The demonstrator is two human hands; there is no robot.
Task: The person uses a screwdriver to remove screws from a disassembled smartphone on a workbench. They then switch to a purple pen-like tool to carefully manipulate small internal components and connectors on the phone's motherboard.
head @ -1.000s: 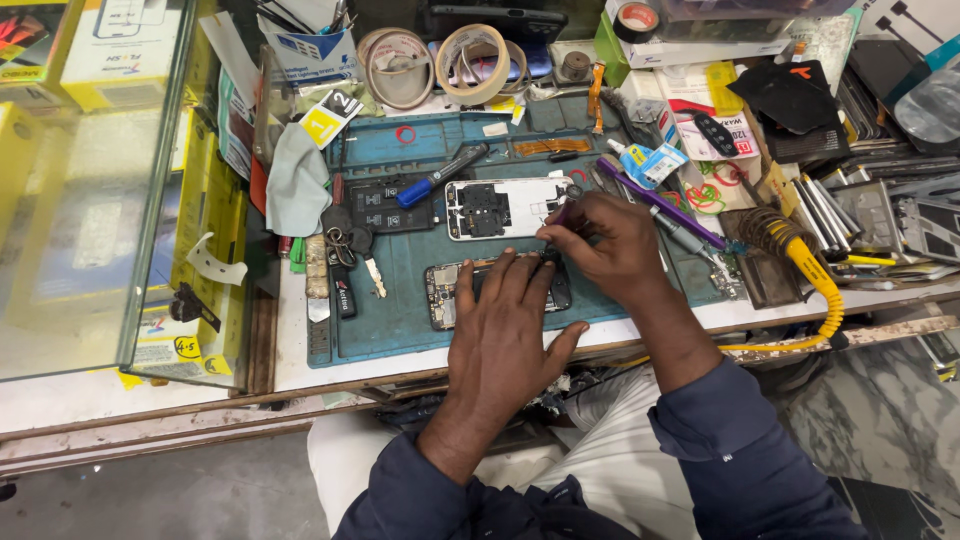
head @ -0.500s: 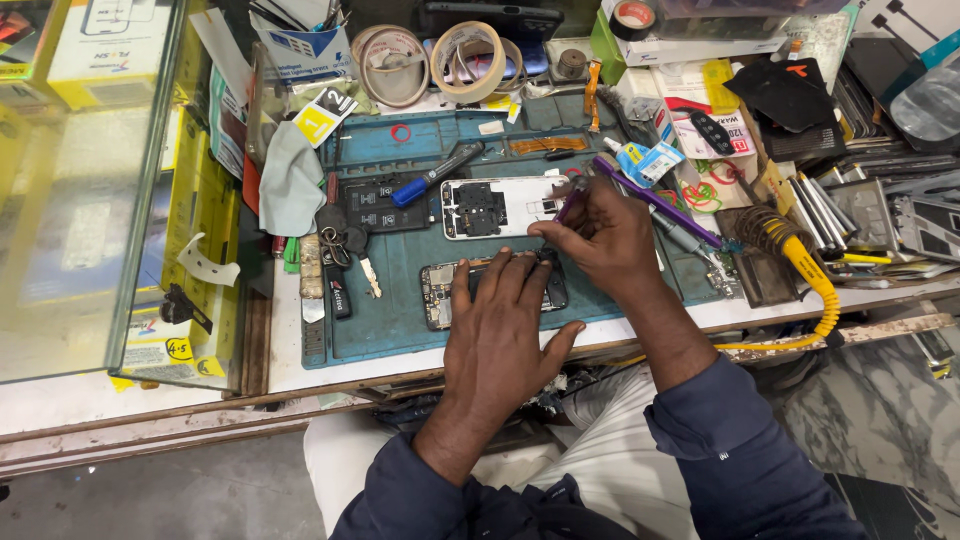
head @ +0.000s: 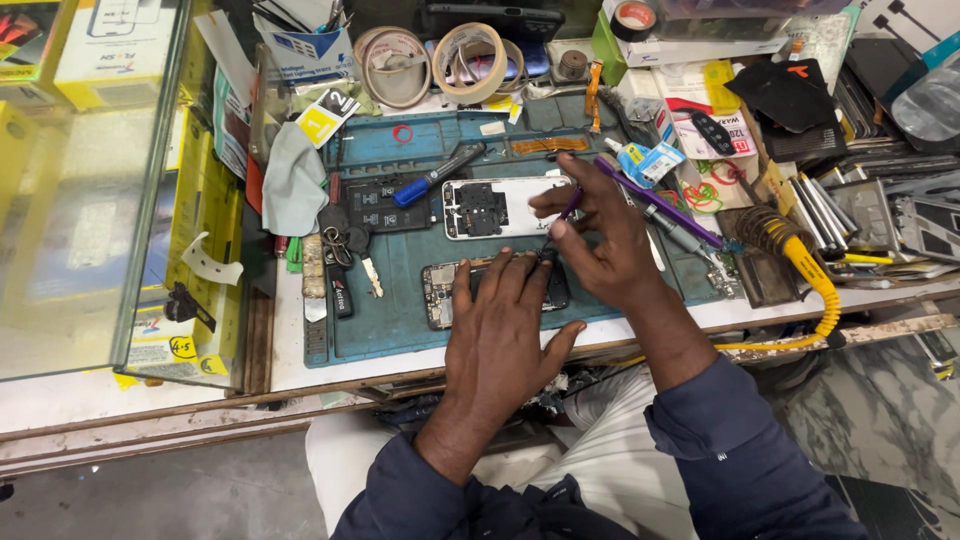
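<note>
My left hand (head: 503,325) lies flat on an opened phone (head: 438,291) on the teal work mat (head: 395,310), its fingers spread over the phone's body. My right hand (head: 600,235) pinches a thin purple-handled tool (head: 568,207) whose tip points down at the phone's right part. A white phone back panel (head: 500,206) lies just beyond, with a blue-handled screwdriver (head: 438,173) to its left.
Tape rolls (head: 432,62) stand at the back of the bench. A bunch of keys (head: 345,235) and a grey cloth (head: 294,180) lie left of the mat. A soldering iron stand with a yellow coiled cable (head: 800,262) sits right. A glass case (head: 90,180) borders the left.
My right hand has lifted slightly and turned the purple tool more upright over the phone. My left hand stays pressed on the phone.
</note>
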